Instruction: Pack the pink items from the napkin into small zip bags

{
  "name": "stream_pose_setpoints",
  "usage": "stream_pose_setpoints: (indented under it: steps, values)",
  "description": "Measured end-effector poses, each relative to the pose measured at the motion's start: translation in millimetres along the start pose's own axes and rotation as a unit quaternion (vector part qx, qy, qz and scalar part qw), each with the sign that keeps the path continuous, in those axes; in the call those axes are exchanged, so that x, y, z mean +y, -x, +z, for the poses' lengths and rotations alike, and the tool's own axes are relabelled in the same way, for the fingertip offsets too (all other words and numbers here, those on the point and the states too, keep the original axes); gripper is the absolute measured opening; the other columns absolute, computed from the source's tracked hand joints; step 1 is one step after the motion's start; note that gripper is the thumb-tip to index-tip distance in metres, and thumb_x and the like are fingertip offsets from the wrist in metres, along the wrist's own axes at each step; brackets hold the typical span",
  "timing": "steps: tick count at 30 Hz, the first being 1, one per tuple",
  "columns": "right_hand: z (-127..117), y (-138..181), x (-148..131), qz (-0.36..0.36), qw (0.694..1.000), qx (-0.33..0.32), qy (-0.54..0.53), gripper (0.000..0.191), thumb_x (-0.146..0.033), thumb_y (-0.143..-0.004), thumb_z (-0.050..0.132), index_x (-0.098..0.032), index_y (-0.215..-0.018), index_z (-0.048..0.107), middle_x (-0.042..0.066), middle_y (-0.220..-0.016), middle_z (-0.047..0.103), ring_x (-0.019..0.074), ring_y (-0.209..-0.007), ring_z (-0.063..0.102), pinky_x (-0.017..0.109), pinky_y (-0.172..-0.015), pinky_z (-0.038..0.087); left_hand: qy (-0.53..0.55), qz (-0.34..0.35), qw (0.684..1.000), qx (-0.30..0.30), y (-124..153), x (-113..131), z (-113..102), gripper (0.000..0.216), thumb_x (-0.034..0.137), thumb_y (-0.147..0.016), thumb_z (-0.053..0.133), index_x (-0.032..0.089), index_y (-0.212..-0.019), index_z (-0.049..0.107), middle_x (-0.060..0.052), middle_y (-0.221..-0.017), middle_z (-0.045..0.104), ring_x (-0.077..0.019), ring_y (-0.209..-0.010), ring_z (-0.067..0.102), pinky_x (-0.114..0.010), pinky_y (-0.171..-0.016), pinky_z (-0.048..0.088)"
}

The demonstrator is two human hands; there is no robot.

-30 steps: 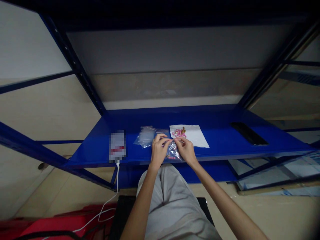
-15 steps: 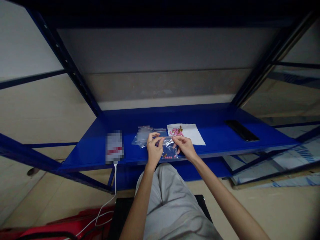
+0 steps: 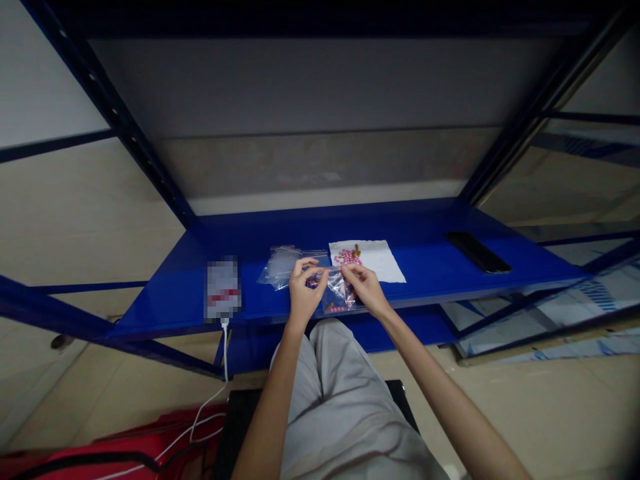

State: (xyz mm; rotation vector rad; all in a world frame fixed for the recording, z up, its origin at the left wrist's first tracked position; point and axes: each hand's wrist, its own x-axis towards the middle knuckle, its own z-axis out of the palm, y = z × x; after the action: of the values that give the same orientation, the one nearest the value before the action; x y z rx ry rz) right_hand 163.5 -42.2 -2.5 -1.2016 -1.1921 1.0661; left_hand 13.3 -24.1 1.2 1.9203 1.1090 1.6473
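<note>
We have the clear bag (image 3: 340, 295) at the front edge of the blue shelf (image 3: 410, 230), its top edge between our two hands and a few small pink pieces (image 3: 337, 309) down at its bottom. To handle that edge well, we would pinch it flat, drawing it lightly taut between the thumbs so that it doesn't pucker; an upright bag should hold the pieces low, clear of the fingers. Too hard a squeeze could crease the thin film.

Our left hand (image 3: 306, 288) grips the edge between thumb and forefinger, its other fingers curled loosely. Our right hand (image 3: 364, 287) pinches the same edge just beside it, fingers bent inward — both fingertip pairs look clamped on the film, though the exact contact is too small to tell. The forearms reach up from below, angled inward toward the bag.
</note>
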Motion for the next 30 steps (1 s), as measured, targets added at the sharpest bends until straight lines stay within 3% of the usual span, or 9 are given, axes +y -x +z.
stream_pose_setpoints:
  steps: [4, 10, 19, 24, 30]
  values:
    - [1.0, 0.2, -1.5, 0.003, 1.0, 0.002, -0.012, 0.036, -0.048, -0.065, 0.065, -0.018, -0.084, 0.06, 0.0, -0.073, 0.061, 0.0102, -0.049, 0.054, 0.017, -0.032, 0.044, 0.006, -0.003, 1.0, -0.007, -0.2, 0.4, 0.5, 0.009, 0.024, -0.076, 0.059, 0.017, -0.075, 0.065, -0.005, -0.093, 0.054, -0.0153, -0.088, 0.055, -0.029, -0.08, 0.044]
    - [2.1, -0.9, -4.2, 0.013, 1.0, -0.025, -0.01, 0.038, -0.047, -0.065, 0.066, -0.017, -0.087, 0.058, 0.0, -0.074, 0.06, 0.0096, -0.048, 0.052, 0.018, -0.031, 0.045, 0.0, -0.009, 1.0, -0.014, -0.5, -2.5, 1.3, 0.009, 0.023, -0.076, 0.059, 0.018, -0.073, 0.065, -0.005, -0.094, 0.053, -0.0149, -0.087, 0.055, -0.029, -0.078, 0.044]
    - [0.7, -5.1, -1.7, 0.025, 0.998, -0.052, 0.012, 0.035, -0.048, -0.066, 0.064, -0.017, -0.08, 0.056, -0.005, -0.049, 0.051, 0.0087, -0.035, 0.045, 0.021, -0.03, 0.045, -0.045, 0.0, 0.999, 0.008, 1.2, 0.8, 1.4, 0.009, 0.02, -0.077, 0.057, 0.017, -0.072, 0.064, -0.005, -0.092, 0.051, -0.0155, -0.09, 0.053, -0.028, -0.078, 0.043]
    - [-0.7, -7.2, 3.0, 0.025, 0.999, -0.037, 0.007, 0.033, -0.047, -0.067, 0.063, -0.018, -0.08, 0.054, -0.005, -0.046, 0.053, 0.009, -0.03, 0.046, 0.019, -0.028, 0.041, -0.04, 0.021, 0.999, -0.007, 2.0, 0.0, 3.1, 0.009, 0.023, -0.077, 0.058, 0.018, -0.075, 0.065, -0.005, -0.095, 0.052, -0.0155, -0.09, 0.053, -0.03, -0.08, 0.043]
    - [-1.4, -6.4, 1.0, 0.027, 0.999, -0.032, -0.018, 0.031, -0.045, -0.066, 0.065, -0.019, -0.082, 0.057, -0.005, -0.048, 0.052, 0.0097, -0.036, 0.048, 0.02, -0.03, 0.044, -0.015, 0.011, 1.0, -0.011, 0.9, -3.7, 2.5, 0.01, 0.026, -0.076, 0.06, 0.019, -0.075, 0.067, -0.005, -0.098, 0.053, -0.0143, -0.083, 0.053, -0.031, -0.077, 0.045]
